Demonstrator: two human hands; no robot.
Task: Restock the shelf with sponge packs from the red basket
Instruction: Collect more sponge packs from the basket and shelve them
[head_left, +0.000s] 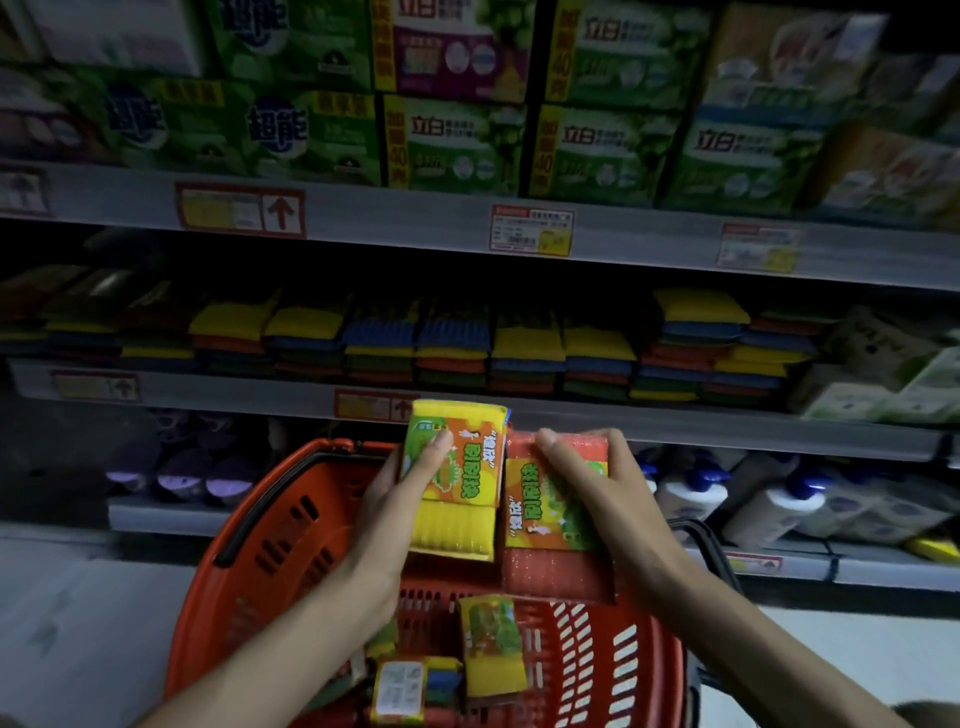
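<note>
The brand 超能 is printed in dark blue on the left green boxes (291, 135), stacked toward the left end of the top shelf (415, 221). 立白 is printed on the right green boxes (457, 148) toward the middle and right. Each of these is flanked by a yellow strip (397, 150) on which the number 40 can be made out. A red-framed label (241, 210) with an upward arrow is fixed on that shelf's front edge. The price tags (531, 229) further right are too small to be read. Large green characters are printed on the wrappers of the yellow sponge pack (452, 483) and the orange sponge pack (550, 512), but cannot be read with certainty.
</note>
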